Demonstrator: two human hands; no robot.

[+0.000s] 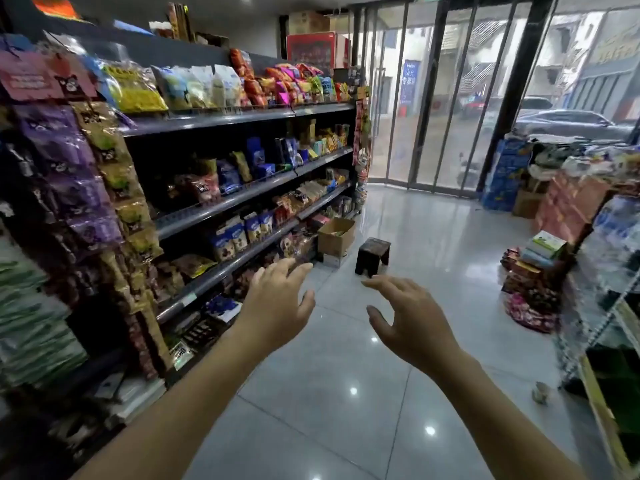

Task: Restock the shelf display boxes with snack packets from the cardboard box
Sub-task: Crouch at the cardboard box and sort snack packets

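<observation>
Two bare forearms are seen, each ending in a bare grip: the left hand [277, 303] and the right hand [414, 320]. No sleeve is worn over either forearm as far back from the grip as is shown. Short, unpainted nails are seen on the fingertips [372, 310] of the right grip.

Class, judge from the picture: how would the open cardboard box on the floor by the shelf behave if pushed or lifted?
The cardboard box sits on glossy tile, so it would probably slide easily. Its flaps are open, so its top edges may flex under a grip. Only some contents show, so its weight is uncertain.
</observation>
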